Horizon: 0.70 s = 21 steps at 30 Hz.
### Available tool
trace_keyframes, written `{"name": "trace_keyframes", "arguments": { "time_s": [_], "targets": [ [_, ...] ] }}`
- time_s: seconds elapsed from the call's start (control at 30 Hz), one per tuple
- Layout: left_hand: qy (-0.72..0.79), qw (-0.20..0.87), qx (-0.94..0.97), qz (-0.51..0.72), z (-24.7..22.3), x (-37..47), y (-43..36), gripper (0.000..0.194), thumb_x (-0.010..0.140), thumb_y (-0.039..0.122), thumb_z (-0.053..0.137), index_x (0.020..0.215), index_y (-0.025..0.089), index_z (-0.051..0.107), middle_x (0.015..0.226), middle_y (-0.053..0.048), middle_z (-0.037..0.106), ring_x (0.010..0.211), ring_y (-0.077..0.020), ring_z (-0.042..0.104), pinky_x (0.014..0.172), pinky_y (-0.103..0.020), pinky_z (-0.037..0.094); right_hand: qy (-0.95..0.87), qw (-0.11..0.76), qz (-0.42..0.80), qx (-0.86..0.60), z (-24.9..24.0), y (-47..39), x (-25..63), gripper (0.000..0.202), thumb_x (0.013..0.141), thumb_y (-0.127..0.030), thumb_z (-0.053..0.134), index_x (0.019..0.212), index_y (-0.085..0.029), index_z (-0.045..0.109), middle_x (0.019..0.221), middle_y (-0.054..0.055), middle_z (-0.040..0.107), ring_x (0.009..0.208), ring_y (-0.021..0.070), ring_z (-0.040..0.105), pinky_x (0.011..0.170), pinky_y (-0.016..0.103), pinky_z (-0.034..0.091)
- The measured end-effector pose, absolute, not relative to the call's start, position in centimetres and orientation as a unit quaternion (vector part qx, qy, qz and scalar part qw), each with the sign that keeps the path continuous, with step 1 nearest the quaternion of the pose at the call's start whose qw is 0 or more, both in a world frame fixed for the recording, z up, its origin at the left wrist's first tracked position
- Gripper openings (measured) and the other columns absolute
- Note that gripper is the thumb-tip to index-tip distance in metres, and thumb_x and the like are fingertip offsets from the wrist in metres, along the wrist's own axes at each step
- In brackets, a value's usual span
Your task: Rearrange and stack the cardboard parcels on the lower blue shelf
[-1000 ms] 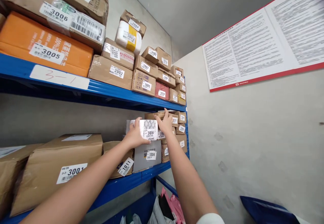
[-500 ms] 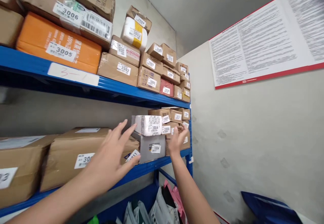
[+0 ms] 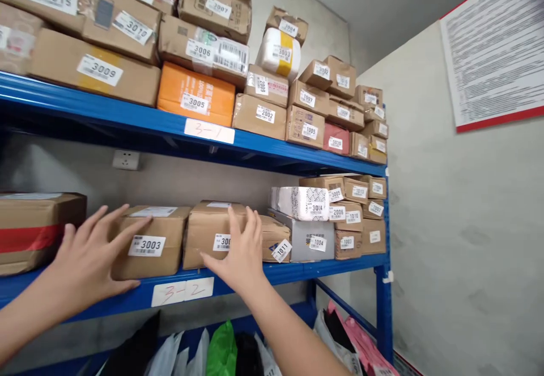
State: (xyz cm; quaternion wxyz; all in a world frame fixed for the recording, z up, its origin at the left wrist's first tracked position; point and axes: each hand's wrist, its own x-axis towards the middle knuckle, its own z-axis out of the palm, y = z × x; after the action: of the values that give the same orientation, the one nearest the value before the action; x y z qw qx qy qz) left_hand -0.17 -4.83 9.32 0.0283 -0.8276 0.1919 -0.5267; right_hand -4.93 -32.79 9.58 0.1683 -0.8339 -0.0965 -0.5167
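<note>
My left hand [image 3: 89, 260] is spread open against the left side of a brown cardboard box labelled 3003 [image 3: 151, 241] on the middle shelf. My right hand [image 3: 238, 251] lies open and flat on the front of the neighbouring brown box [image 3: 210, 229], covering part of its label. A white patterned parcel labelled 3014 [image 3: 301, 202] rests on a grey box labelled 1004 [image 3: 310, 239] further right, with no hand on it. Neither hand holds anything.
The blue shelf rack [image 3: 272, 152] carries many numbered parcels above, among them an orange one labelled 3005 [image 3: 195, 91]. A taped brown box [image 3: 36, 225] sits at far left. Plastic bags [image 3: 221, 350] hang under the shelf. A red-edged notice [image 3: 493, 58] is on the right wall.
Both hands let go of the white patterned parcel, left on the grey box, and moved left along the shelf onto two brown boxes. The view has swung left.
</note>
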Motion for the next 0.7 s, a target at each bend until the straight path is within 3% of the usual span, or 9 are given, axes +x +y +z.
{"name": "trace_keyframes", "arguments": {
  "time_s": [0.1,0.17,0.23,0.33,0.4,0.57,0.7],
  "targets": [
    [0.184,-0.012,-0.84,-0.51,8.3,0.7,-3.7,0.093,0.063,0.046,0.065,0.144,0.025,0.023,0.149,-0.023,0.021,0.137,-0.045,0.027,0.107,-0.06,0.037,-0.042,0.213,-0.482,-0.849,10.4,-31.4,-3.7,0.112,0.062,-0.063,0.078,0.151,-0.015,0.029,0.15,0.029,0.022,0.138,0.0555,0.021,0.107,0.071,0.027],
    [0.184,-0.065,-0.853,-0.484,8.6,0.6,-3.3,0.083,0.071,0.051,0.059,0.143,0.021,0.033,0.145,-0.021,0.026,0.133,-0.0401,0.034,0.109,-0.052,0.038,-0.059,0.234,-0.477,-0.845,10.6,-32.5,-3.5,0.105,0.066,-0.061,0.075,0.15,-0.015,0.032,0.149,0.027,0.025,0.138,0.0507,0.026,0.109,0.067,0.029],
    [0.173,-0.084,-0.852,-0.487,9.5,-0.3,-3.4,0.071,0.081,0.06,0.044,0.14,0.02,0.046,0.135,-0.02,0.037,0.128,-0.0392,0.038,0.108,-0.055,0.038,-0.068,0.236,-0.523,-0.816,10.1,-35.1,-3.8,0.086,0.075,-0.056,0.068,0.146,-0.018,0.038,0.149,0.022,0.029,0.138,0.0429,0.03,0.111,0.062,0.031],
    [0.188,-0.058,-0.811,-0.551,10.9,-2.0,-4.8,0.076,0.088,0.065,0.025,0.127,0.011,0.061,0.126,-0.025,0.044,0.129,-0.0436,0.035,0.106,-0.062,0.035,0.007,0.216,-0.583,-0.783,8.6,-39.7,-4.4,0.073,0.078,-0.053,0.061,0.138,-0.014,0.044,0.14,0.022,0.039,0.132,0.0394,0.037,0.107,0.06,0.036],
    [0.223,-0.039,-0.781,-0.583,11.3,-2.6,-6.6,0.071,0.09,0.061,0.027,0.125,0.009,0.062,0.129,-0.026,0.045,0.131,-0.0439,0.034,0.106,-0.064,0.035,0.059,0.186,-0.568,-0.8,7.5,-41.6,-4.6,0.078,0.073,-0.056,0.065,0.133,-0.01,0.049,0.134,0.025,0.044,0.128,0.0429,0.037,0.103,0.062,0.037],
    [0.241,0.009,-0.799,-0.551,11.2,-0.7,-11.6,0.065,0.083,0.059,0.052,0.134,0.02,0.058,0.139,-0.025,0.044,0.135,-0.0453,0.034,0.107,-0.07,0.029,0.143,0.146,-0.54,-0.816,6.6,-40.3,-4.2,0.078,0.065,-0.052,0.071,0.128,-0.01,0.056,0.137,0.026,0.043,0.119,0.0467,0.038,0.097,0.062,0.039],
    [0.167,-0.014,-0.84,-0.517,12.2,0.5,-11.4,0.066,0.089,0.059,0.041,0.138,0.016,0.054,0.141,-0.026,0.043,0.139,-0.0449,0.029,0.109,-0.071,0.021,0.154,0.176,-0.546,-0.804,7.1,-39.2,-3.9,0.064,0.062,-0.045,0.072,0.118,-0.016,0.063,0.128,0.021,0.046,0.11,0.0428,0.043,0.092,0.057,0.041]
  ]
}}
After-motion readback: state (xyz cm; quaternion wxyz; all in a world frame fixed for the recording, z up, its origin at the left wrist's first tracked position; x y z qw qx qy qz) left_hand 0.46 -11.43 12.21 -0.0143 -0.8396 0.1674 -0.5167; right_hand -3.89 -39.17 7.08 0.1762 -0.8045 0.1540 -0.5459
